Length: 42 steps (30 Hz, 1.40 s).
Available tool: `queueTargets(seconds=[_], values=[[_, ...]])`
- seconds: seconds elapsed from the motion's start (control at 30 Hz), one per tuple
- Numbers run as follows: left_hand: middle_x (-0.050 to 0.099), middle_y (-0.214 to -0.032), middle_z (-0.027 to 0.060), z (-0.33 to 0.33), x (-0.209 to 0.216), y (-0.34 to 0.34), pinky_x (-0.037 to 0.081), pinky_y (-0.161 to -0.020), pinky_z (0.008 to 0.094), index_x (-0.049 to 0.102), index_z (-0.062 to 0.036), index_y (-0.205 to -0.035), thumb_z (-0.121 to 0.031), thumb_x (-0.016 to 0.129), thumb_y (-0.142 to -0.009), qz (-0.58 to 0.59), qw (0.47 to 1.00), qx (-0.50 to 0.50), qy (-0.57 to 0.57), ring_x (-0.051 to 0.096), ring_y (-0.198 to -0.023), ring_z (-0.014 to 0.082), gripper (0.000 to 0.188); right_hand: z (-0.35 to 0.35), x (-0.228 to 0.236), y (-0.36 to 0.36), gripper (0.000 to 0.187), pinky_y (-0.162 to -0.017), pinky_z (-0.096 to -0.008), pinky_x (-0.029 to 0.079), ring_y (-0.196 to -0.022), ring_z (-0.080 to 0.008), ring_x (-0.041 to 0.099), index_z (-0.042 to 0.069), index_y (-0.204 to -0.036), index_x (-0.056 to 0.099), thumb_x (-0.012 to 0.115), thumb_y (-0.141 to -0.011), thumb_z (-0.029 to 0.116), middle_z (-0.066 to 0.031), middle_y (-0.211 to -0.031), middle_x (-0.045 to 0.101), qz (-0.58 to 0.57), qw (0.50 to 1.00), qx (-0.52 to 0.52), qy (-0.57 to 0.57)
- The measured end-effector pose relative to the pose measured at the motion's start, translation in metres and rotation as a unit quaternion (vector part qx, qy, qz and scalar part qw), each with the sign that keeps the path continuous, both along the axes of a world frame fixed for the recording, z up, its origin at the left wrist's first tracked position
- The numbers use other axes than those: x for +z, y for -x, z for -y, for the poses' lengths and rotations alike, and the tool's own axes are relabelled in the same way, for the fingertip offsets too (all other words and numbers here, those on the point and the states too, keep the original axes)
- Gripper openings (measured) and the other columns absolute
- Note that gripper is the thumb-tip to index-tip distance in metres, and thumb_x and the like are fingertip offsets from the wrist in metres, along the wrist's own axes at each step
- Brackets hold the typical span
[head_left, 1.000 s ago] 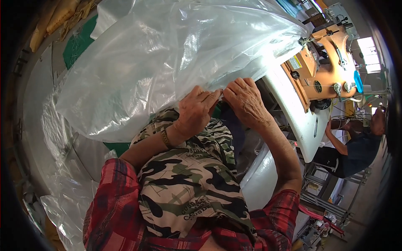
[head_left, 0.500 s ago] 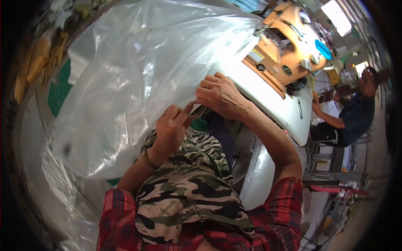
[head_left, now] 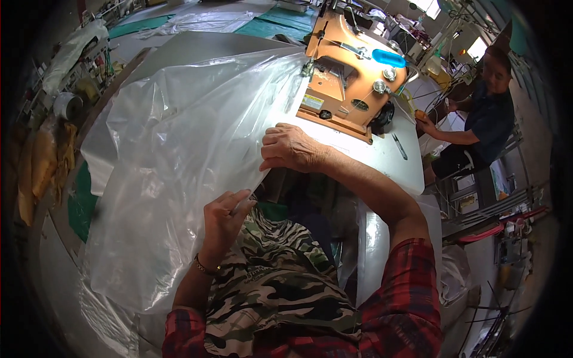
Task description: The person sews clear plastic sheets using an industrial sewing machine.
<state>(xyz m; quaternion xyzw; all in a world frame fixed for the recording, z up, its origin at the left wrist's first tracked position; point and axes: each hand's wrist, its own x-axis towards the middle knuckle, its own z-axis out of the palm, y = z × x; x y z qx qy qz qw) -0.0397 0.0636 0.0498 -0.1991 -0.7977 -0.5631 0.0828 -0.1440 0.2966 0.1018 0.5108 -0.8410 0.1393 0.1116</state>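
A large, clear plastic sheet (head_left: pixel 155 155) spreads over the left side of the work table, its far right part gathered at the sewing machine. My left hand (head_left: pixel 224 218) pinches the sheet's near edge between thumb and fingers. Farther right along that same edge, my right hand (head_left: pixel 287 147) is closed on the plastic, close to the lit table. The tan sewing machine (head_left: pixel 352 65) stands just beyond my right hand, with a blue oval piece on its top. Between my hands the edge runs in a slanting line.
On the white table top (head_left: pixel 382 155) right of the machine lie small thread snips (head_left: pixel 400 147). A co-worker (head_left: pixel 483 119) sits at the right holding something orange. Green and clear sheeting (head_left: pixel 277 22) covers a surface at the back. Brown wrapped bundles (head_left: pixel 45 161) stand at far left.
My hands have moved apart along the edge, the left one lower and nearer to me. The view has shifted, showing more of the back of the room.
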Motion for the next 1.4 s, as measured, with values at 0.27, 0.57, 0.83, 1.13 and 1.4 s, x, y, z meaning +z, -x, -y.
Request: queueTargets(seconds=[0.27, 0.57, 0.83, 1.13, 1.4], values=[[0.051, -0.063, 0.0044, 0.006, -0.015, 0.008, 0.036, -0.052, 0.0257, 0.069, 0.0038, -0.099, -0.004, 0.071, -0.082, 0.014, 1.000, -0.009, -0.003, 0.044, -0.057, 0.0099, 0.019, -0.018, -0.008, 0.021, 0.033, -0.072, -0.0361, 0.041, -0.079, -0.0213, 0.055, 0.011, -0.068, 0.055, 0.068, -0.079, 0.039, -0.0020, -0.073, 0.052, -0.045, 0.999, -0.017, -0.001], [0.050, -0.063, 0.0108, 0.001, -0.020, 0.012, 0.040, -0.051, 0.0338, 0.069, -0.0016, -0.096, -0.004, 0.068, -0.083, -0.076, 0.994, -0.029, 0.066, 0.050, -0.053, 0.0245, 0.013, -0.045, -0.011, 0.044, 0.026, -0.088, -0.0378, 0.036, -0.081, -0.0163, 0.055, 0.015, -0.082, 0.057, 0.067, -0.083, 0.039, 0.0018, -0.071, 0.053, -0.105, 0.989, -0.091, -0.042], [0.048, -0.062, 0.0124, -0.011, -0.032, 0.009, 0.039, -0.051, 0.0336, 0.068, 0.0002, -0.097, -0.002, 0.067, -0.083, -0.149, 0.982, -0.059, 0.096, 0.049, -0.053, 0.0266, 0.014, -0.062, 0.000, 0.056, 0.028, -0.103, -0.0451, 0.030, -0.092, -0.0188, 0.055, 0.012, -0.099, 0.060, 0.072, -0.081, 0.030, -0.0013, -0.082, 0.058, -0.107, 0.980, -0.150, -0.072], [0.048, -0.064, 0.0115, -0.029, -0.051, 0.011, 0.041, -0.050, 0.0388, 0.067, -0.0019, -0.098, -0.003, 0.065, -0.083, -0.203, 0.958, -0.110, 0.170, 0.053, -0.056, 0.0291, 0.015, -0.035, -0.073, 0.047, 0.035, -0.060, -0.0427, 0.046, -0.061, -0.0326, 0.057, -0.001, -0.083, 0.054, 0.073, -0.081, 0.028, -0.0153, -0.067, 0.058, -0.019, 0.790, -0.485, 0.375], [0.050, -0.069, 0.0099, -0.035, -0.061, 0.033, 0.044, -0.053, 0.0372, 0.064, -0.0009, -0.104, -0.004, 0.063, -0.083, -0.257, 0.930, -0.116, 0.237, 0.056, -0.062, 0.0264, 0.021, -0.028, -0.095, 0.062, 0.030, -0.052, -0.0211, 0.033, -0.061, -0.0020, 0.039, 0.004, -0.079, 0.060, 0.058, -0.095, 0.028, 0.0085, -0.069, 0.048, 0.223, 0.692, -0.298, 0.619]])
